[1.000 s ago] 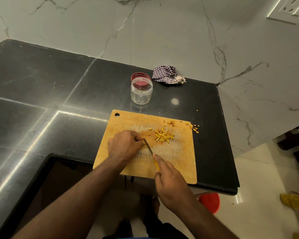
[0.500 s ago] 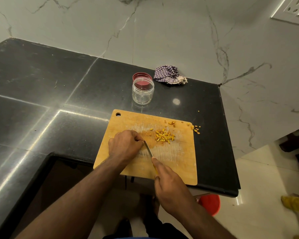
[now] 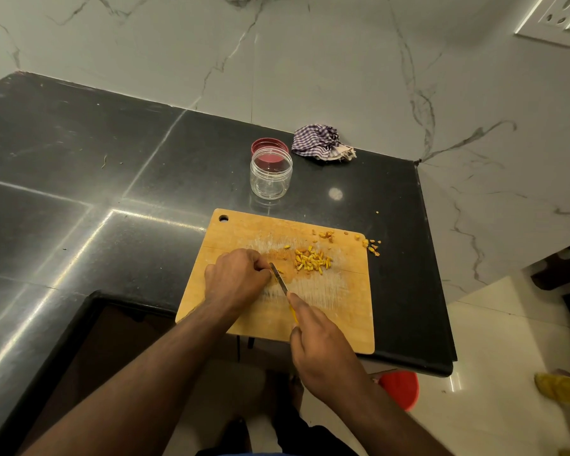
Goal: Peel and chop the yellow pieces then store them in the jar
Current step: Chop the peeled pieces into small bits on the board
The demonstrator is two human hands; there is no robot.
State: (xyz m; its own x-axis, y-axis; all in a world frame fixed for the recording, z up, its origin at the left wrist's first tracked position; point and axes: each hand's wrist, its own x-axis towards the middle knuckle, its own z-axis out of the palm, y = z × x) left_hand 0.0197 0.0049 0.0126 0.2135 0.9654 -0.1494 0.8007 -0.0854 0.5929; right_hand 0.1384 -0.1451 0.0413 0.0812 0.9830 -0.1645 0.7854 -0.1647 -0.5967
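Observation:
A wooden cutting board lies on the black counter. My left hand rests curled on the board and pinches a yellow piece, mostly hidden under its fingertips. My right hand grips a yellow-handled knife, its blade set against the left fingertips. A small heap of chopped yellow pieces lies just right of the blade. Peel scraps sit near the board's far edge. An open clear jar stands beyond the board, its red lid behind it.
A checked cloth lies crumpled at the back wall. More scraps lie on the counter off the board's right corner. The counter edge drops to a white floor on the right, with a red object below.
The knife blade has shifted slightly along the piece beside my left fingertips. The left hand and the heap stay where they were.

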